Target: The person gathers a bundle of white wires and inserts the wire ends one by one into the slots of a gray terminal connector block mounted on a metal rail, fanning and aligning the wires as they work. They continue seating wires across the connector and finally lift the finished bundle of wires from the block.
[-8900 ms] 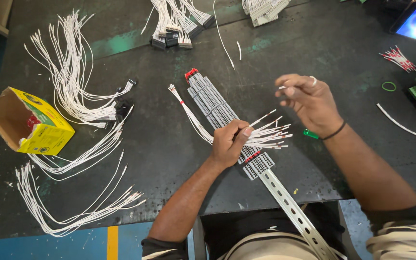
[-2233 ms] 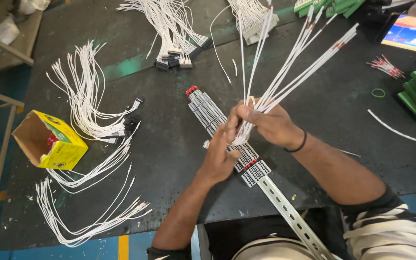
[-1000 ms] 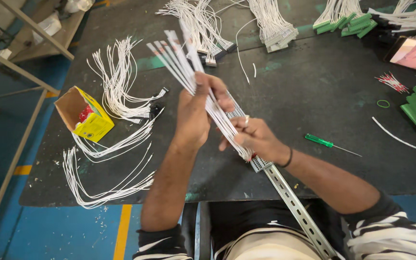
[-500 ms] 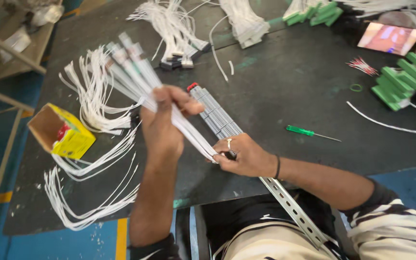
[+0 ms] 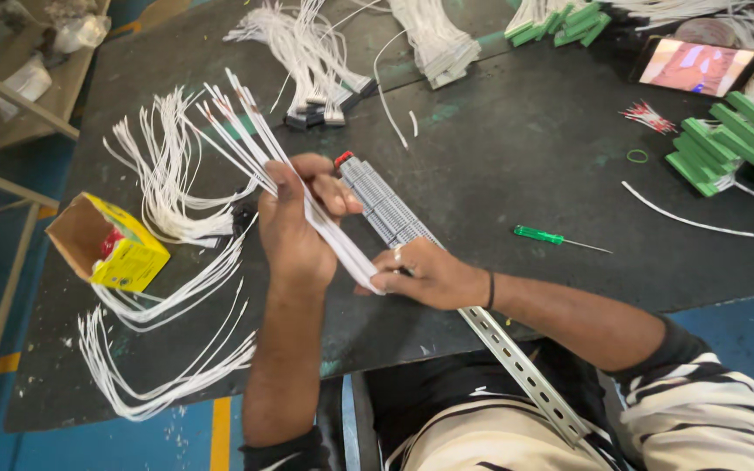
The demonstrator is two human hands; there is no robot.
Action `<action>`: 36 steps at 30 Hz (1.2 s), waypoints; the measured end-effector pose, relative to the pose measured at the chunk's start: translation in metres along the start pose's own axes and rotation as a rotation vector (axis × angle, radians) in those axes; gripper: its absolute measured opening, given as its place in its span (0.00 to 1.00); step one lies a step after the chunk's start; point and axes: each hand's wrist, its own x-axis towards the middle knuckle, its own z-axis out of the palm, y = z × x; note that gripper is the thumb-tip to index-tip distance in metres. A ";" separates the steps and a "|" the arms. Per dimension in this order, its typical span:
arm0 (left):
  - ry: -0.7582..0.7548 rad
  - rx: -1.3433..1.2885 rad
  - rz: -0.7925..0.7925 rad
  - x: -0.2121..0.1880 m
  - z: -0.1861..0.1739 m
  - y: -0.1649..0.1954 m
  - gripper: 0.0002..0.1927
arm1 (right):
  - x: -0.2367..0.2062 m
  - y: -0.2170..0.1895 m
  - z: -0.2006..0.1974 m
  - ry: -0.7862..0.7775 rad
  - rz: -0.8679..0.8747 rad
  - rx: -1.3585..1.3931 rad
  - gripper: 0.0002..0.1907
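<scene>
Bundle of white wires [image 5: 307, 196]: long axis runs diagonally, free ends fanned toward upper left, gathered end toward lower right. It is held above the table [image 5: 499, 174], over the near end of the terminal-block rail.

Left hand [image 5: 294, 222]: fingers curled round the middle of the bundle, thumb across it. Right hand [image 5: 425, 275]: fingertips pinch the lower, gathered end; ring on one finger, dark band at the wrist.

Terminal-block rail [image 5: 390, 214]: one, grey blocks with a red end piece, lying diagonally under the hands; its perforated metal strip runs past the table edge toward the person's lap.

Surroundings:
- Green-handled screwdriver [image 5: 551, 237]: one, right of the rail, tip pointing right, well clear of the hands.
- Yellow cardboard box [image 5: 111, 244]: one, open, at the left edge.
- Loose white wire bundles [image 5: 172, 174] beside the box and below it; exact count cannot be told.
- Green connector blocks [image 5: 730, 139]: stacked at right, more at the top edge.
- Phone [image 5: 695, 65]: one, screen lit, far right corner.
- Green rubber band [image 5: 637, 156]: one, near the blocks.
</scene>
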 end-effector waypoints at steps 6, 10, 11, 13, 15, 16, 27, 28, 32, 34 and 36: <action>0.019 -0.087 -0.070 0.005 -0.007 0.008 0.31 | 0.002 0.008 -0.002 0.045 0.033 0.277 0.15; 0.019 -0.118 -0.074 0.012 -0.005 0.004 0.31 | 0.011 -0.009 -0.012 0.000 0.231 0.366 0.19; -0.006 -0.130 -0.062 0.015 -0.005 0.004 0.31 | 0.015 -0.011 -0.012 -0.015 0.264 0.269 0.19; 0.006 -0.149 -0.032 0.018 -0.005 0.003 0.31 | 0.019 -0.009 -0.007 -0.022 0.279 0.218 0.17; -0.003 -0.105 -0.008 0.019 -0.004 0.000 0.30 | 0.020 0.001 0.001 -0.004 0.244 0.311 0.15; -0.019 -0.052 0.001 0.017 -0.003 -0.002 0.30 | 0.019 0.008 0.003 0.068 0.239 0.340 0.14; -0.032 0.275 -0.157 -0.015 -0.020 -0.042 0.21 | 0.020 0.055 0.001 0.257 0.154 -0.048 0.08; -0.005 0.304 -0.135 -0.009 -0.027 -0.036 0.21 | 0.021 0.053 -0.003 0.265 0.081 -0.079 0.08; 0.067 0.803 -0.055 0.009 -0.052 -0.014 0.24 | 0.028 0.052 -0.042 0.332 0.054 -0.139 0.08; -0.068 0.941 0.075 0.017 -0.064 -0.015 0.23 | 0.027 0.058 -0.069 0.420 0.194 -0.194 0.08; -0.157 1.026 0.073 0.023 -0.075 -0.030 0.22 | 0.019 0.068 -0.095 0.508 0.283 -0.250 0.09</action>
